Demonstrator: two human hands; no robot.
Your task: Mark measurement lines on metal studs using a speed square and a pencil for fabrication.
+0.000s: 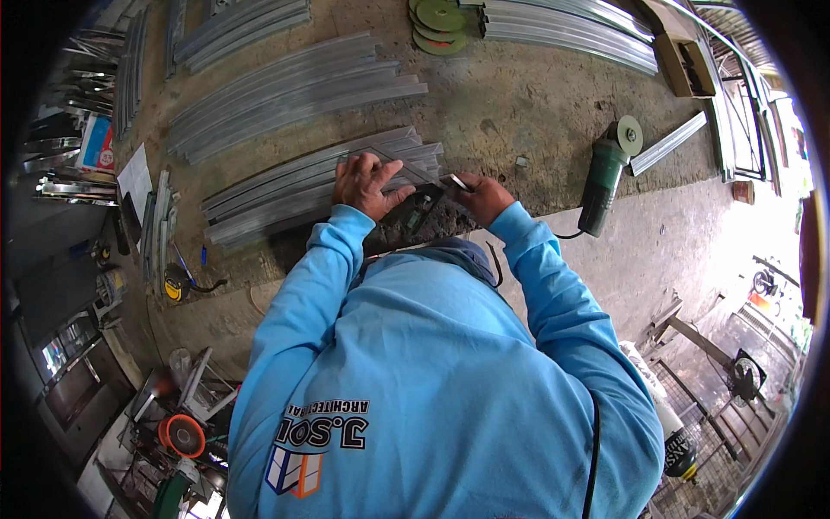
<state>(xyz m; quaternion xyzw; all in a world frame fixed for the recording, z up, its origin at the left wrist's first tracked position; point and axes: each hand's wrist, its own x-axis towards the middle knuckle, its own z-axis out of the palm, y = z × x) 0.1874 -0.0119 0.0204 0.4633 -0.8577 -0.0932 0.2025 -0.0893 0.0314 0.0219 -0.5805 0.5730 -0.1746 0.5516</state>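
My left hand (367, 184) lies on a thin grey metal piece (413, 169) at the near edge of the workbench, its fingers bent and its thumb pointing right. To its right, my right hand (484, 199) is closed round a small tool with a shiny flat metal end (456, 182); the rest is hidden in the fist. That metal end is close to the right end of the piece under my left hand. A dark object with a greenish part (421, 210) is between the hands, too shadowed to name. Grey metal channels (277, 189) lie beside my left hand.
An angle grinder (604, 177) lies right of my right hand, its cord over the edge. Metal channels (294, 95) lie farther back. Green cutting discs (439, 22), an open cardboard box (685, 65), a short channel (668, 144) and a yellow tape measure (176, 283) are on the bench (484, 112).
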